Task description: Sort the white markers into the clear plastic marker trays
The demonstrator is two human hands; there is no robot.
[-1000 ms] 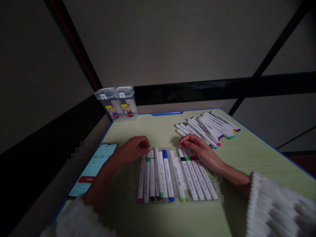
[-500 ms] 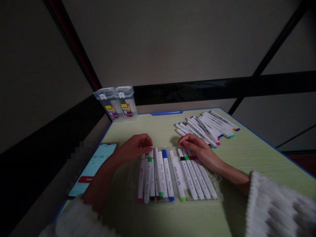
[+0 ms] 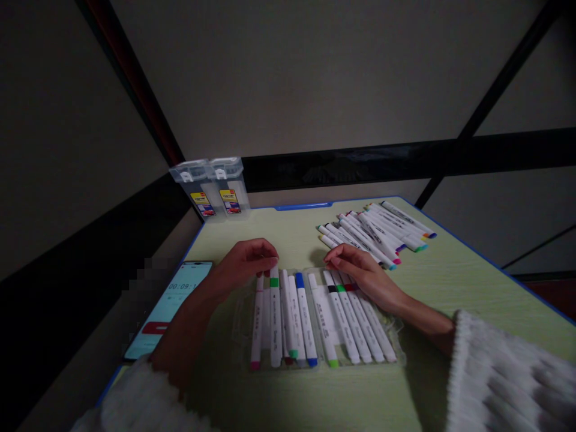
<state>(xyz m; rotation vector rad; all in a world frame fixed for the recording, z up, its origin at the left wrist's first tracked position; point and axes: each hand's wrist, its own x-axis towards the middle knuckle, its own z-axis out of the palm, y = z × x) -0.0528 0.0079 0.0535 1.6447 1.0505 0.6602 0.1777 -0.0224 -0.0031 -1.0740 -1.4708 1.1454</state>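
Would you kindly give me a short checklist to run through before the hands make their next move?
1. Left hand has hold of the left green-banded marker: ok, pinched at its far end.
2. Right hand grips a marker: cannot tell; its fingers cover the marker tops.
3. Clear case lies open: ok.
4. Markers in its left half lie without overlap: not ok, some cross.
5. Loose markers are outside the case: ok, heaped at the far right.
6. Phone timer fully readable: not ok, partly covered.
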